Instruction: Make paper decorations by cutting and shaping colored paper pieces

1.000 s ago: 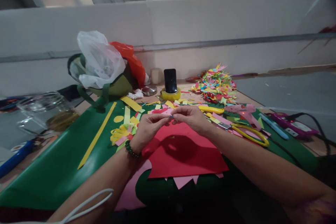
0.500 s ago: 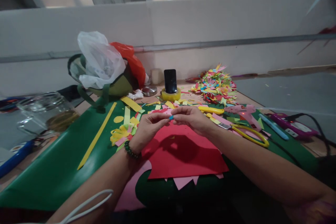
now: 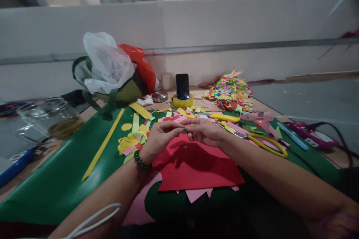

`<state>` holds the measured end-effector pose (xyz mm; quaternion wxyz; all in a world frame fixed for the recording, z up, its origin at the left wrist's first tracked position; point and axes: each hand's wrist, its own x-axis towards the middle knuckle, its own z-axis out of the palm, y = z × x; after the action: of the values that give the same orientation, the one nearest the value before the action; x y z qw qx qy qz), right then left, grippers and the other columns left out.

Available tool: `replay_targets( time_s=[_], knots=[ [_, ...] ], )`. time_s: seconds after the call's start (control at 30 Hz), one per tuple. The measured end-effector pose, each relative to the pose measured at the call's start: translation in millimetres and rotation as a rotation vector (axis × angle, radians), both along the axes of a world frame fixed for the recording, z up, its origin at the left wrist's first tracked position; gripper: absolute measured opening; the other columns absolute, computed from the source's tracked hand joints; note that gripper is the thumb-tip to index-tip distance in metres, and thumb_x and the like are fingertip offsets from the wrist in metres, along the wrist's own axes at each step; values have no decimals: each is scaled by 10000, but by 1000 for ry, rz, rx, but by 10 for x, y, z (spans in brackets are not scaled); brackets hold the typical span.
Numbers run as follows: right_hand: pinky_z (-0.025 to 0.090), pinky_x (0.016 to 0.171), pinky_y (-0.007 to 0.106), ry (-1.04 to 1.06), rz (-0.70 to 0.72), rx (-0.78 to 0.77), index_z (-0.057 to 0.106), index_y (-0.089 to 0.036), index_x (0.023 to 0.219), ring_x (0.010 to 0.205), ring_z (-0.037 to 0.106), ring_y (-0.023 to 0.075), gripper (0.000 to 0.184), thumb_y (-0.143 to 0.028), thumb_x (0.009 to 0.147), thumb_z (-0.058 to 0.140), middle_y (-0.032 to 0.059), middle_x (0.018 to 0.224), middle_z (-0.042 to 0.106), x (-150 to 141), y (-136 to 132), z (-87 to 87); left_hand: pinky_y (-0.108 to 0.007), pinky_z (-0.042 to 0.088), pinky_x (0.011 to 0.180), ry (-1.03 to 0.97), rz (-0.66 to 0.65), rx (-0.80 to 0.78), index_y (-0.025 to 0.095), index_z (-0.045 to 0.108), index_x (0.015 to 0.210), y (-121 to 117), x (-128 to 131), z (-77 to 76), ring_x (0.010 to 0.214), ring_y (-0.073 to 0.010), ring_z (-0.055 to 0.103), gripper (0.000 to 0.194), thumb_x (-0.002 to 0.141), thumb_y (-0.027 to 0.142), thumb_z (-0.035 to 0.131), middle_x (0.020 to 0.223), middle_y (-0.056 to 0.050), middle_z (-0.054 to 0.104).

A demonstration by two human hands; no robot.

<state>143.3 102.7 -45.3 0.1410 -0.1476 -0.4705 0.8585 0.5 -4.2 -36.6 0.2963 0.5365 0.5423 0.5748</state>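
Note:
Between the fingertips of both my hands is a small blue piece (image 3: pixel 185 129), mostly covered by the fingers; it looks like paper. My left hand (image 3: pixel 162 133) pinches it from the left, and a dark bead bracelet (image 3: pixel 141 160) circles that wrist. From the right, my right hand (image 3: pixel 205 131) closes thumb and fingers on the same piece. Below both hands lies a red sheet (image 3: pixel 202 173), with their shadow on it. A yellow and green paper flower (image 3: pixel 130 142) rests just left of my left wrist.
Yellow-handled scissors (image 3: pixel 269 145), a yellow cutter (image 3: pixel 226 118) and a pink glue gun (image 3: pixel 259 120) lie to the right. A phone (image 3: pixel 182 86) stands in a tape roll (image 3: pixel 182 101). Paper flowers (image 3: pixel 231 91) are heaped behind. A glass jug (image 3: pixel 50 119) stands left, near a bag (image 3: pixel 123 93).
Both hands have dipped slightly and drawn closer together. The blue piece is now more covered, a little lower and further right. The things on the table stay where they were.

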Motion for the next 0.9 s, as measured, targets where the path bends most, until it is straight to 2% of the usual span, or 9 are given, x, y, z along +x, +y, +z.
replay_targets(
  time_s=[0.23,0.4,0.57,0.9],
  knots=[
    [479,534,177,-58,4,100,666,-148,882,510,596,61,160,-115,730,705,7,698,701,-5,-30,-21,-256,482,650,-30,-42,-66,165,673,677,-9,21,22,623,-132,584,188,693,348,711,625,-12,668],
    [480,570,201,-128,-160,300,679,-159,755,518,607,69,72,-167,700,726,-17,658,684,15,-37,36,-242,432,605,-77,6,-155,165,649,646,-17,11,63,584,-108,522,213,653,363,724,611,15,604],
    [457,561,227,-137,-187,434,692,-160,696,499,565,66,83,-220,669,742,-23,630,669,35,-23,56,-238,392,589,-185,-54,-238,164,624,629,-2,-18,30,560,-91,482,248,621,379,748,588,30,556],
    [426,550,240,-150,-177,448,706,-152,665,475,551,66,146,-260,583,761,-18,608,674,34,-38,89,-219,357,565,-311,-109,-287,152,614,638,6,-42,-14,554,-71,466,317,587,408,794,607,35,546]
  ],
)
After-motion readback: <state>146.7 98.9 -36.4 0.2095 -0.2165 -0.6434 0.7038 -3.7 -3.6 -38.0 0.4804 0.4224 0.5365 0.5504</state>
